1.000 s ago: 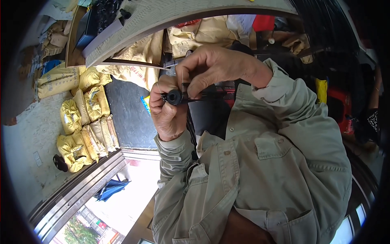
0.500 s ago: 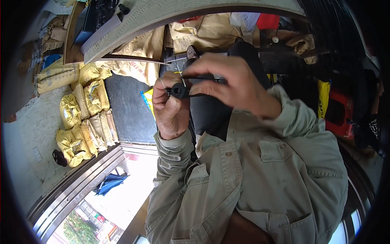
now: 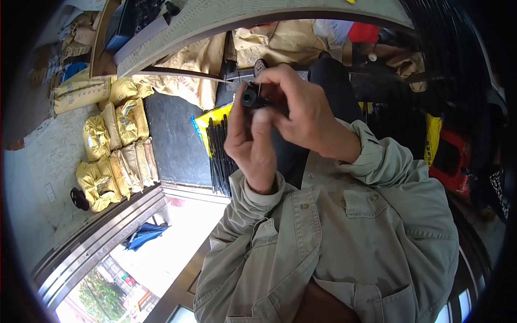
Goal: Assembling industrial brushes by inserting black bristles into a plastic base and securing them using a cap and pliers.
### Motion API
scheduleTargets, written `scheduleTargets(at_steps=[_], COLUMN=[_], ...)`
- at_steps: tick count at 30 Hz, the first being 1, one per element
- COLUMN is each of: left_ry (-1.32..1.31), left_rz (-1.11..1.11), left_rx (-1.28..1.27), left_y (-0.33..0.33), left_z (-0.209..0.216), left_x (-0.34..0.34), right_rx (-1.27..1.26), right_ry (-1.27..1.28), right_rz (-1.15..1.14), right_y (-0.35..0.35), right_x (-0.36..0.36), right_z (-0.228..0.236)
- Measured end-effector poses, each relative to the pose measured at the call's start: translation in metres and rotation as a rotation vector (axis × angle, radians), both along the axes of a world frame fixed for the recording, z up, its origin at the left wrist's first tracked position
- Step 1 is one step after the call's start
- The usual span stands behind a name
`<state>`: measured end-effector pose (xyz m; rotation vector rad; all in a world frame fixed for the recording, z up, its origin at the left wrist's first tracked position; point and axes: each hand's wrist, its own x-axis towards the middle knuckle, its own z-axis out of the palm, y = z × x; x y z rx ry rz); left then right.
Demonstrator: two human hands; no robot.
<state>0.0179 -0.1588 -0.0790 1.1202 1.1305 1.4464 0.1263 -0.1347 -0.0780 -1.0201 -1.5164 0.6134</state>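
We see the left hand (image 3: pixel 250 149) and right hand (image 3: pixel 309 114) grasping a black tubular piece (image 3: pixel 249 97) between them, above the legs (image 3: pixel 335 86), its round end facing us; the grip and blur hide the rest, and we cannot make out exactly where the right hand touches. The worktop (image 3: pixel 226 13), cut off at the top, ends beyond the hands, while dark floor (image 3: pixel 177 134) shows between black rods (image 3: pixel 218 156) and gold sacks (image 3: pixel 127 121).

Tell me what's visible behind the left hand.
Past the left edge of the left hand, thin black rods show, with part of a yellow sheet near their upper ends. Whatever lies directly behind the palm and fingers is covered.
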Motion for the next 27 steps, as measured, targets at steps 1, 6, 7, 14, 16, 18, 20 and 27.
scheduleTargets(at_steps=[1,6,7,14,16,18,20,27], left_ry=[0.003,-0.002,-0.033,0.201,0.303,0.296,0.289,0.306], left_rz=[0.018,-0.045,-0.109,-0.175,-0.162,-0.191,-0.244,-0.443], left_rx=[0.0,0.113,0.159,0.317,0.33,0.324,0.315,0.363], left_y=[-0.001,-0.006,-0.007,-0.006,-0.006,-0.004,0.001,0.012], left_z=[0.0,0.011,0.014,0.013,0.016,0.017,0.017,0.019], left_x=[-0.002,-0.02,-0.023,-0.038,-0.037,-0.038,-0.04,-0.042], right_rx=[0.0,0.306,0.275,0.288,0.272,0.27,0.27,0.28], right_ry=[0.003,-0.121,-0.054,-0.021,0.01,0.02,0.044,0.08], right_rz=[0.018,0.003,0.001,0.087,0.097,0.106,0.128,0.15], right_y=[-0.001,-0.012,-0.014,-0.017,-0.018,-0.018,-0.018,-0.017], right_x=[-0.003,-0.001,0.005,-0.007,-0.006,-0.004,-0.001,0.004], right_z=[-0.001,-0.006,-0.008,-0.022,-0.021,-0.02,-0.019,-0.023])
